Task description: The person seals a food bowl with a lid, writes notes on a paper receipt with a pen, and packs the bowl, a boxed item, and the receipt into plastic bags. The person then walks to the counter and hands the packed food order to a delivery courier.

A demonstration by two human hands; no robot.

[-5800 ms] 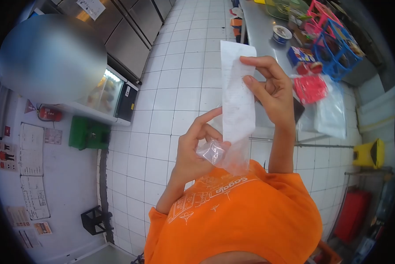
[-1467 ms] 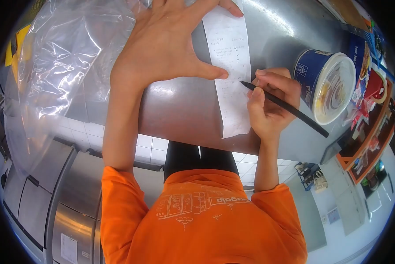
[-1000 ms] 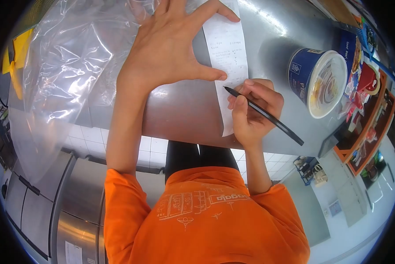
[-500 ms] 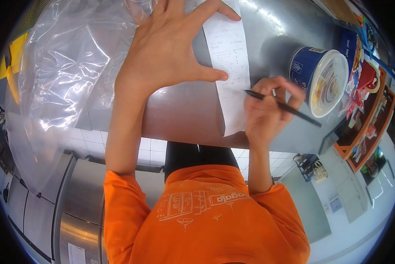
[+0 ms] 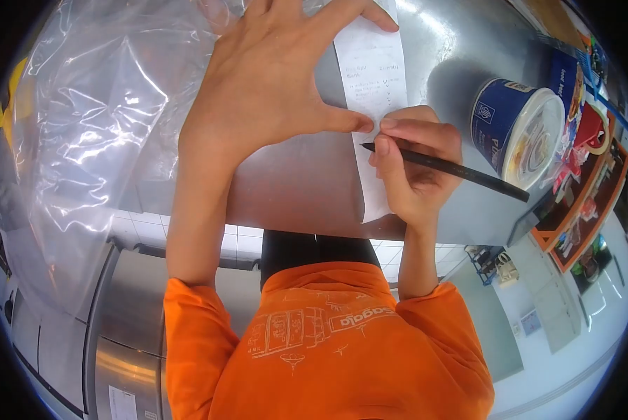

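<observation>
A long white paper slip point(image 5: 373, 63) with handwriting and small check marks lies on the steel table point(image 5: 293, 182). My left hand point(image 5: 265, 84) is spread wide, with its thumb and index fingertip pressing on the slip. Closed round a black pen point(image 5: 468, 171), my right hand point(image 5: 422, 161) rests at the slip's lower part, the pen tip on or just above the paper. A blue tub with a clear lid point(image 5: 517, 129) stands to the right of my right hand.
Clear plastic bags point(image 5: 97, 119) cover the table's left side and hang over its edge. Behind the tub are a blue box point(image 5: 564, 77), a red item with a tape roll point(image 5: 592, 129) and an orange-framed shelf point(image 5: 594, 203). Steel refrigerator doors point(image 5: 128, 315) show at the lower left.
The paper now lies on the table instead of being held up in both hands. Over the last half second, my right hand has brought the pen tip leftward over the slip; my left hand still presses it.
</observation>
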